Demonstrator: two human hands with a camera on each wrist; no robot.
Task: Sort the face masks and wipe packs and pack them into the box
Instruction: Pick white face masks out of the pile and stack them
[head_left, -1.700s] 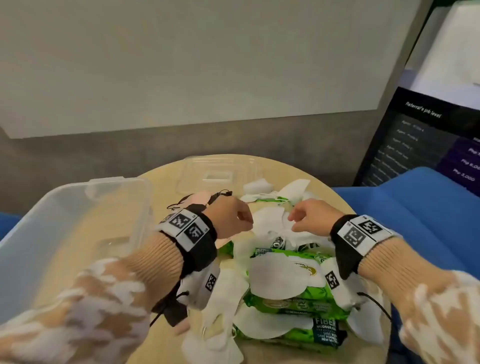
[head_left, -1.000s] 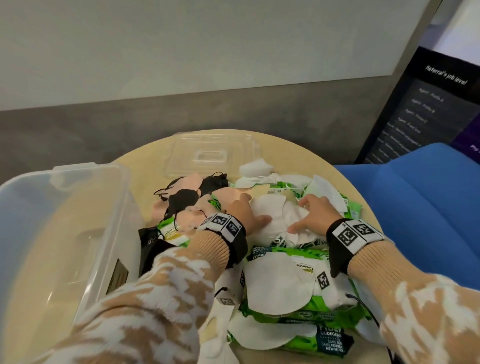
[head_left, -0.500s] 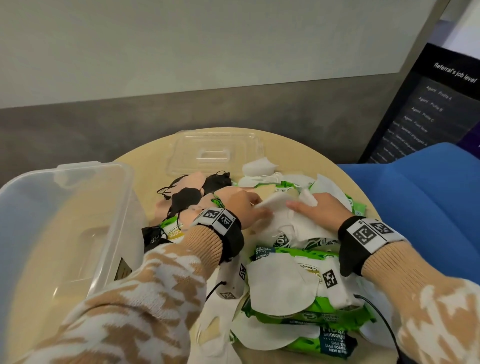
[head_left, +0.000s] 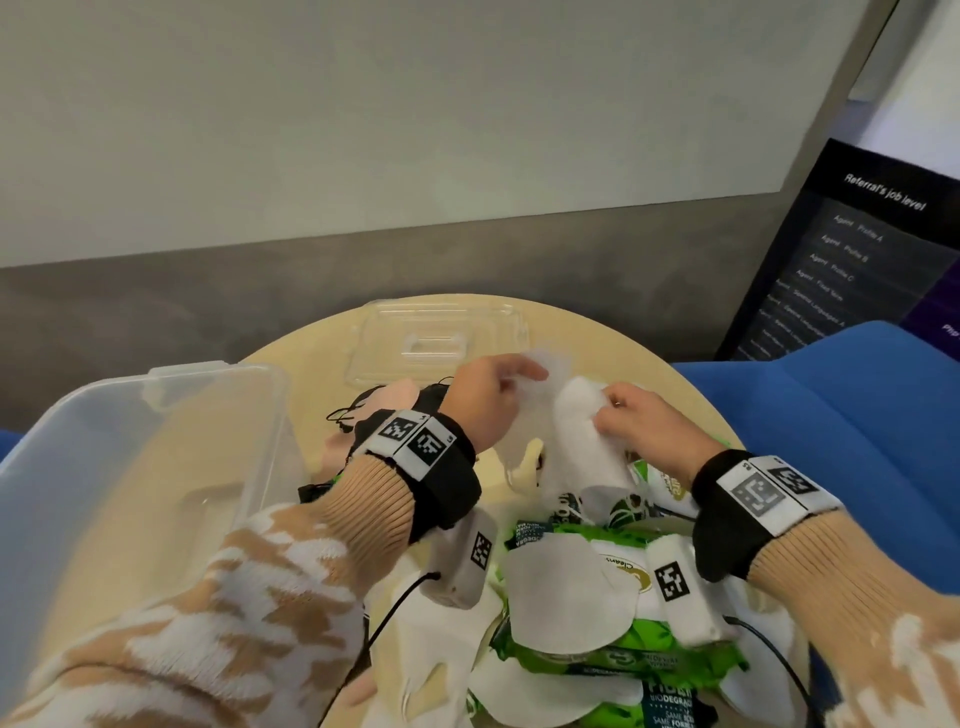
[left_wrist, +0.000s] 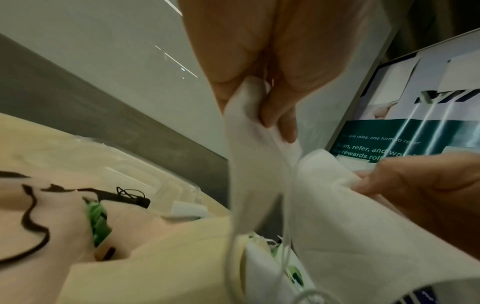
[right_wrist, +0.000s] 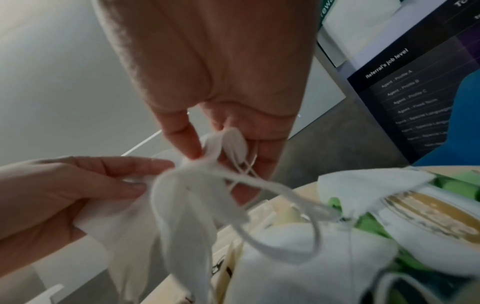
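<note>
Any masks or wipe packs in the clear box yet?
No. In the head view the clear box holds no masks or packs, while the white masks and green wipe packs lie piled on the round table.

Head camera looks down over the round table (head_left: 597, 332); both wrist cameras peer upward, close in, sharing the white mask (left_wrist: 254, 156) between hands.

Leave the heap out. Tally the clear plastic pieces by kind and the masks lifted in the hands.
clear box: 1
clear lid: 1
white masks held up: 2, as far as shows, one pinched in the left hand, one in the right hand
Total: 4
</note>
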